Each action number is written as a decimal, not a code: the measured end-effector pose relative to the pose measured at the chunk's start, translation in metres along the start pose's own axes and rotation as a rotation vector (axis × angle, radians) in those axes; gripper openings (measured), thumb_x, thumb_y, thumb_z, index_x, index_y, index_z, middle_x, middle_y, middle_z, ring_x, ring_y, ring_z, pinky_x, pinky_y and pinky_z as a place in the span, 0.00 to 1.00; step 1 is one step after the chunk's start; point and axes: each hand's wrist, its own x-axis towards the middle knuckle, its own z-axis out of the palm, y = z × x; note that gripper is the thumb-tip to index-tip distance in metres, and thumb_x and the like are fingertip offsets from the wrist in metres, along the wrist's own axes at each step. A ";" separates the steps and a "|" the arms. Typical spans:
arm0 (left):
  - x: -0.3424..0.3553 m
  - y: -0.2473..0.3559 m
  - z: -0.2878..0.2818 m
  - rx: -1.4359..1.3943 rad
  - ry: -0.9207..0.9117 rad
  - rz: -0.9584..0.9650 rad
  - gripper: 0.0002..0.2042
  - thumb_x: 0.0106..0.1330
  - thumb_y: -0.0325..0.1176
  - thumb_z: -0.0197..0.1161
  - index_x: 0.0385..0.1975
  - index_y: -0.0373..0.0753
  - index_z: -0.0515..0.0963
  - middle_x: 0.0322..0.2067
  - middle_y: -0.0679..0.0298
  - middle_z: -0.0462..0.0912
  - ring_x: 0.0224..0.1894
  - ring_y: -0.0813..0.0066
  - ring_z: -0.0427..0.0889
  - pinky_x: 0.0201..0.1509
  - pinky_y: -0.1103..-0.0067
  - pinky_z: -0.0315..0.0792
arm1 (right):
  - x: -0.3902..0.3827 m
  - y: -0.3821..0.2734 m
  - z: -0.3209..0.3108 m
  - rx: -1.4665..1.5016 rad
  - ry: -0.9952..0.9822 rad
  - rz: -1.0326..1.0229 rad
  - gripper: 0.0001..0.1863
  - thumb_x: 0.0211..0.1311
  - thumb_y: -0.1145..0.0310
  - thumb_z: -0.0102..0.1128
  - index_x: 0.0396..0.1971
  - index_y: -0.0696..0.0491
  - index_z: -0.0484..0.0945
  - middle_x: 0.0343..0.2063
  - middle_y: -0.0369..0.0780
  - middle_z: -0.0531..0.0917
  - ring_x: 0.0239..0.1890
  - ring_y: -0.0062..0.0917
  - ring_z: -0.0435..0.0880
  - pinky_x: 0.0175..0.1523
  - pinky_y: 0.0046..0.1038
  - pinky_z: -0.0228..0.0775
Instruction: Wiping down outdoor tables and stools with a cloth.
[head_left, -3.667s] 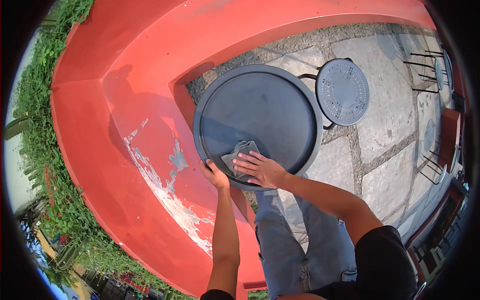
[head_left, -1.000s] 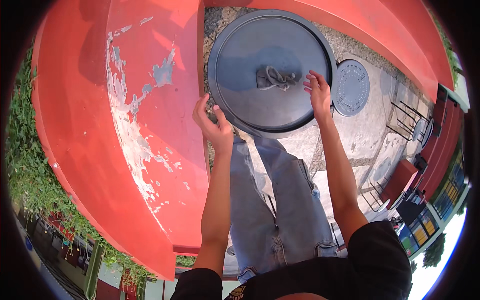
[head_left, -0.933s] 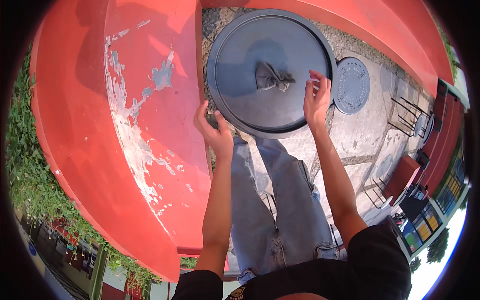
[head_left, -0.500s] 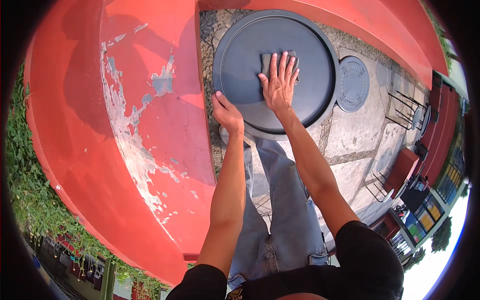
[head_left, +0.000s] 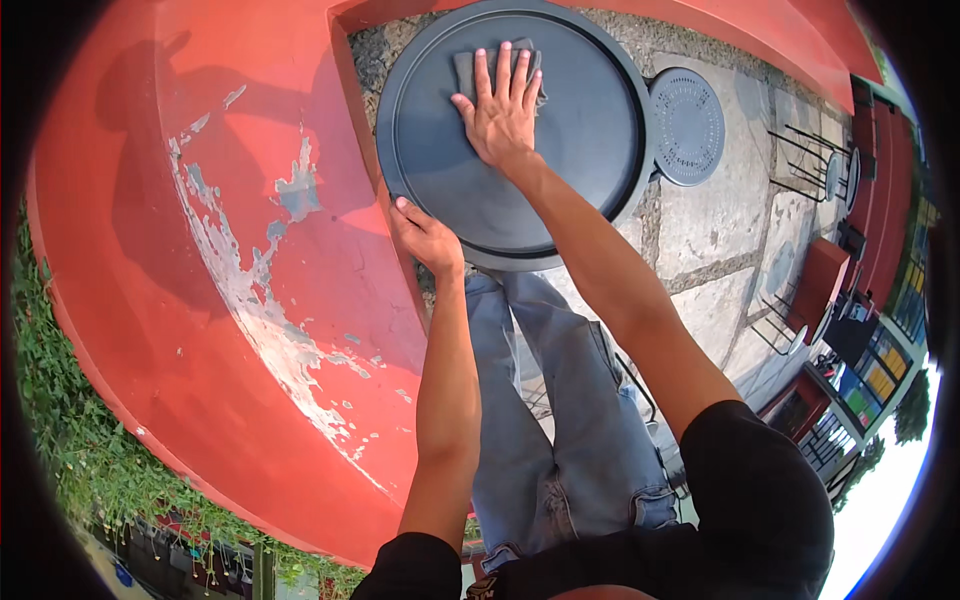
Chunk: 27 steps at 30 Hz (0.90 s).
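A round dark grey tabletop (head_left: 560, 170) with a raised rim fills the upper middle. My right hand (head_left: 500, 125) lies spread on a folded grey cloth (head_left: 536, 62), pressing it against the upper left part of the top. My left hand (head_left: 427, 238) has its fingers curled over the near-left rim of the tabletop, thumb uppermost; its fingertips are partly hidden.
A curved red painted bench (head_left: 120, 330) with peeling paint borders the left and top, with plants (head_left: 70, 440) beyond. A perforated grey stool (head_left: 687, 125) stands right of the tabletop on stone paving (head_left: 705, 230). Black-framed chairs and red furniture show at the far right.
My right hand came down onto the cloth and has slid it toward the upper left. My left hand closed on the rim. The view has shifted somewhat.
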 end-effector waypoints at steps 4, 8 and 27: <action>-0.009 -0.001 0.001 -0.221 -0.015 -0.065 0.23 0.88 0.43 0.40 0.48 0.25 0.74 0.41 0.51 0.80 0.42 0.64 0.79 0.49 0.68 0.74 | -0.088 -0.058 -0.023 0.058 -0.337 -0.393 0.37 0.80 0.43 0.45 0.82 0.41 0.54 0.84 0.39 0.47 0.86 0.42 0.39 0.86 0.51 0.32; -0.005 0.005 -0.014 0.045 0.017 -0.047 0.23 0.88 0.39 0.39 0.59 0.22 0.74 0.53 0.38 0.82 0.52 0.52 0.81 0.59 0.64 0.75 | -0.048 -0.003 -0.026 0.256 -0.301 -0.722 0.35 0.81 0.42 0.43 0.82 0.35 0.54 0.84 0.32 0.47 0.86 0.33 0.40 0.87 0.47 0.30; -0.004 -0.013 -0.003 0.334 0.031 0.063 0.29 0.88 0.42 0.36 0.61 0.15 0.70 0.60 0.26 0.75 0.59 0.34 0.76 0.69 0.57 0.70 | -0.192 0.016 -0.068 0.283 -0.242 0.783 0.44 0.69 0.71 0.53 0.80 0.66 0.44 0.80 0.65 0.39 0.82 0.64 0.38 0.83 0.60 0.38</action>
